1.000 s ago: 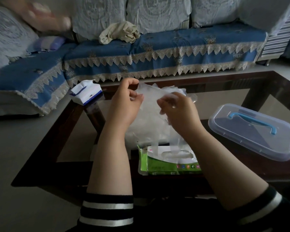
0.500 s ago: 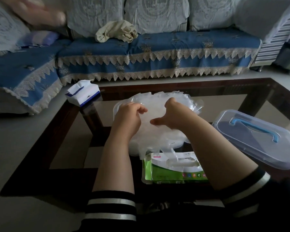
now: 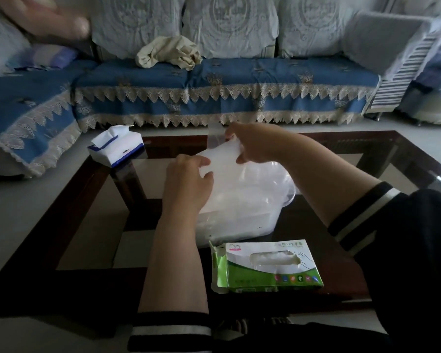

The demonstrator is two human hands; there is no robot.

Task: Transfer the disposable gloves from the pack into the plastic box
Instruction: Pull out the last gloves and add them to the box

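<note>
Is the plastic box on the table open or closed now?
Open. The plastic box has no lid on it, and both hands hold the clear gloves above its open top.

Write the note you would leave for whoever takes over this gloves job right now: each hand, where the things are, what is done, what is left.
Left hand: pinching the near edge of the glove bundle.
Right hand: gripping the bundle's far end, holding it above the plastic box.
The box stands open on the glass table, already filled with clear gloves. The green pack lies in front of it, some gloves showing through its slot.
Done: most gloves moved.
Left: lay this bundle in, empty the pack. The lid is not in view.
</note>
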